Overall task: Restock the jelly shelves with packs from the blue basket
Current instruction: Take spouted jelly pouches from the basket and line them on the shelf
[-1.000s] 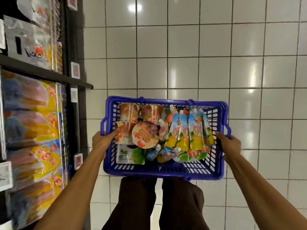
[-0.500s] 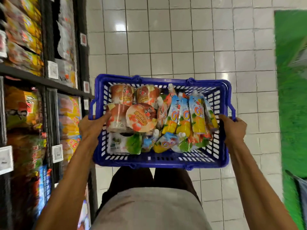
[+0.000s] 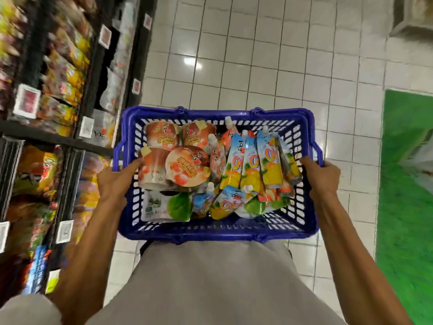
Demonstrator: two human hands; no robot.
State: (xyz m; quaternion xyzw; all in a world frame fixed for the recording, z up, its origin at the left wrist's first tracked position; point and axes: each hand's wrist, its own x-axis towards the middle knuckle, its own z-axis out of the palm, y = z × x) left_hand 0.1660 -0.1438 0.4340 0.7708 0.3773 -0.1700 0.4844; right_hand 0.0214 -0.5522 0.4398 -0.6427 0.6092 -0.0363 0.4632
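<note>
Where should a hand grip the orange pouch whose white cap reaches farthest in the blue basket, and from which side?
Probably the neck under the white cap of the orange pouch, from above: the cap juts free; its body is wedged between cups and other pouches.

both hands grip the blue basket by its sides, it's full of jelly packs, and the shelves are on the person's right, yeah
Not quite. The shelves stand on the person's left, not the right, as the head view shows. The rest holds: the left hand and the right hand grip the basket by its sides, and it is full of jelly packs.
</note>
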